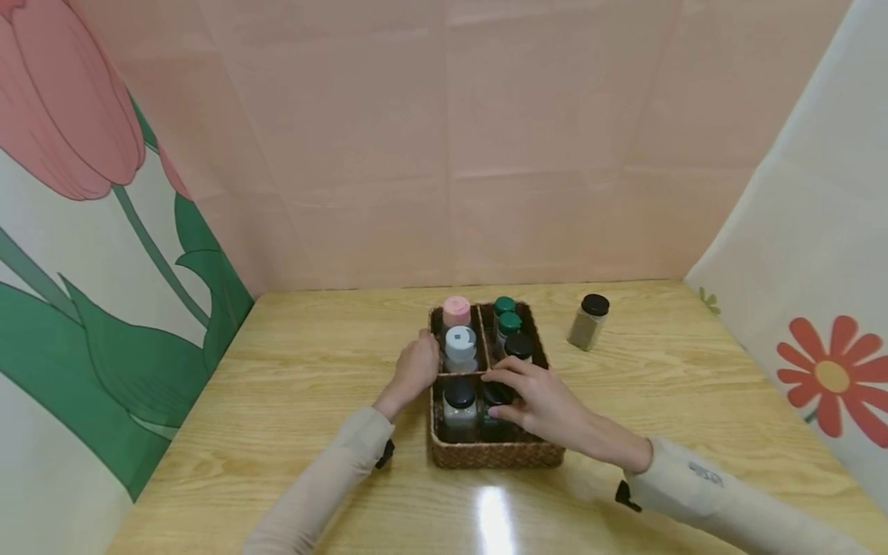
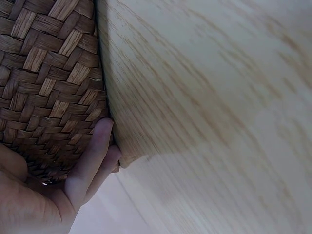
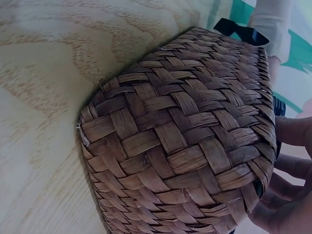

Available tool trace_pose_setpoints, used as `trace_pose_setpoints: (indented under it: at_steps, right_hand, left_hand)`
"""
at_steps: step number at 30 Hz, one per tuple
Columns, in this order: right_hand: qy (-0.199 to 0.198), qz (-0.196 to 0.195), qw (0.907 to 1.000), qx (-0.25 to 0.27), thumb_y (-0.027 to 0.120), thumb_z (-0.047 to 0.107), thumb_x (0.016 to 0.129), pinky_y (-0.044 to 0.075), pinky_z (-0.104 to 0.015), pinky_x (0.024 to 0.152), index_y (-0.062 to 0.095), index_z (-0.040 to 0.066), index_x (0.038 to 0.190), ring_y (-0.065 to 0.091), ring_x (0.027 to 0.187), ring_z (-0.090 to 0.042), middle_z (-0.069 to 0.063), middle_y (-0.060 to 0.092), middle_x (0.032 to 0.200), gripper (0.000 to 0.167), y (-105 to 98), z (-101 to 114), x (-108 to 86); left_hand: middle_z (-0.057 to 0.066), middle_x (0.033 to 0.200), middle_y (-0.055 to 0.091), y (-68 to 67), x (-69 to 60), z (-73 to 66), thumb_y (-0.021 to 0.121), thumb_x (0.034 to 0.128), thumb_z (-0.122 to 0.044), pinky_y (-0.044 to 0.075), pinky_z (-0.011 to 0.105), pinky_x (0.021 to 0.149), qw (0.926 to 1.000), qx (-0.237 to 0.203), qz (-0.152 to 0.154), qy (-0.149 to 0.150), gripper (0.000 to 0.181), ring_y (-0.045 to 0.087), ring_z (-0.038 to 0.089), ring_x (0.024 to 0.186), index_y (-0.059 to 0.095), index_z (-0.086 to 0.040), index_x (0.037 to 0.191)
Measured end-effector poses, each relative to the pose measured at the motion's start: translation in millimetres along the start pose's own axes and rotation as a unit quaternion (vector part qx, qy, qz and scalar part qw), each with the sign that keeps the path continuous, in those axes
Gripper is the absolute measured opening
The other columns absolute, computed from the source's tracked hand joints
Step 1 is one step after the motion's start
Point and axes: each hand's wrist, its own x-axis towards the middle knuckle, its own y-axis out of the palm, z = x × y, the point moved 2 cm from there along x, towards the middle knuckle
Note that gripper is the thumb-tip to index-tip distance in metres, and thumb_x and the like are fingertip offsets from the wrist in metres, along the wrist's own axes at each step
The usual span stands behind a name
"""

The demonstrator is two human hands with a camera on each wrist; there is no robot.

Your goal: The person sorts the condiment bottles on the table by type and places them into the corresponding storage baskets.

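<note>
A brown woven basket with dividers stands on the table and holds several lidded jars. My left hand grips its left side; in the left wrist view, fingers lie against the outer weave. Over the front compartment, my right hand has thumb and index finger around a black-lidded jar, whose body is mostly hidden. Beside it stands another black-lidded jar with pale contents. The basket wall hides most of the right hand's grasp in the right wrist view.
Behind the front compartment are a pink-lidded jar, a white-lidded jar, two green-lidded jars and a black-lidded jar. A separate black-lidded jar stands on the table to the basket's right.
</note>
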Motion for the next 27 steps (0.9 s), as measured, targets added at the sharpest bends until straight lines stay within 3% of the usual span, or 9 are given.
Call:
trace_pose_setpoints:
  at_steps: [8, 19, 27]
  right_hand:
    - [-0.002, 0.006, 0.9999, -0.009, 0.081, 0.020, 0.085, 0.051, -0.023, 0.064, 0.067, 0.005, 0.122, 0.061, 0.075, -0.008, -0.009, 0.061, 0.118, 0.043, 0.1, -1.5, -0.4]
    - [-0.008, 0.008, 0.9999, -0.007, 0.081, 0.021, 0.085, 0.050, -0.021, 0.062, 0.066, 0.004, 0.124, 0.056, 0.070, -0.001, -0.009, 0.060, 0.119, 0.045, 0.5, -3.9, -2.0]
    - [-0.011, 0.011, 0.9999, -0.006, 0.081, 0.020, 0.085, 0.050, -0.022, 0.063, 0.064, 0.005, 0.124, 0.057, 0.070, -0.003, -0.009, 0.059, 0.120, 0.046, 0.2, -4.9, -3.8]
  left_hand:
    - [0.019, 0.068, 0.059, 0.2, -1.2, -0.7, 0.038, 0.1068, -0.012, 0.051, 0.051, 0.054, 1.0000, 0.000, -0.006, -0.001, 0.025, 0.064, 0.039, 0.065, 0.055, 0.006, 0.101]
    - [0.018, 0.069, 0.058, 1.0, -0.7, -0.3, 0.037, 0.1070, -0.012, 0.051, 0.049, 0.053, 1.0000, -0.006, 0.000, -0.006, 0.025, 0.064, 0.037, 0.064, 0.055, 0.005, 0.102]
    - [0.015, 0.068, 0.057, 2.2, -0.2, -0.3, 0.036, 0.1075, -0.013, 0.051, 0.049, 0.054, 0.9999, -0.006, 0.004, -0.012, 0.027, 0.064, 0.037, 0.064, 0.055, 0.005, 0.103]
